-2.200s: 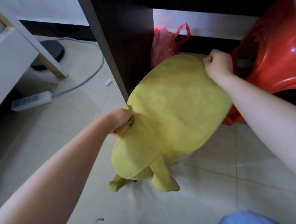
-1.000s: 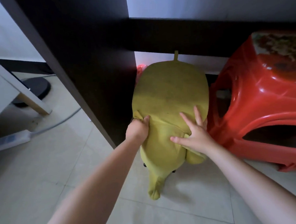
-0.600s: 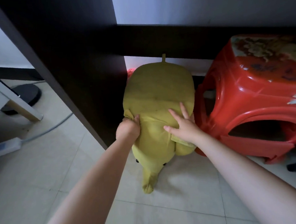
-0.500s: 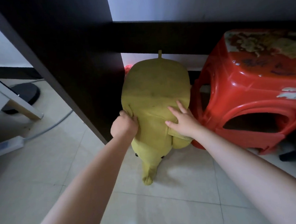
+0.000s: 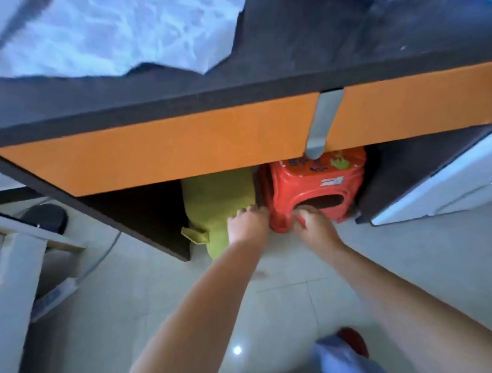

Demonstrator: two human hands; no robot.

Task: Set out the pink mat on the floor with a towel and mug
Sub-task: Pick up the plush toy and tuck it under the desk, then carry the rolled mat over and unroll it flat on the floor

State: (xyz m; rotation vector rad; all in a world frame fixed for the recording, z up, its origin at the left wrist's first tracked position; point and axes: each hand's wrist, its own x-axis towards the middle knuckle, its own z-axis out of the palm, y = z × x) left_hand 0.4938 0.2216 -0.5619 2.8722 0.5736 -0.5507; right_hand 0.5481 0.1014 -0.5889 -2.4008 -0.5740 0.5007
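Observation:
No pink mat, towel or mug shows in this blurred head view. A yellow plush toy (image 5: pixel 217 205) stands on the floor under the dark desk, squeezed between the desk's side panel and a red plastic stool (image 5: pixel 314 188). My left hand (image 5: pixel 248 223) lies with fingers spread against the plush's right edge, beside the stool. My right hand (image 5: pixel 316 225) rests on the stool's lower left corner with fingers bent; the blur hides whether it grips the rim.
The desk (image 5: pixel 373 34) has an orange drawer front (image 5: pixel 165 151) with a grey handle (image 5: pixel 323 124) and crumpled white material (image 5: pixel 120 29) on top. A power strip (image 5: pixel 55 296) and cable lie left on the tiled floor. A white unit (image 5: pixel 446 185) stands right.
The camera has risen and now looks down over the desk top. My right hand left the plush for the red stool; my left hand slid to the plush's right edge.

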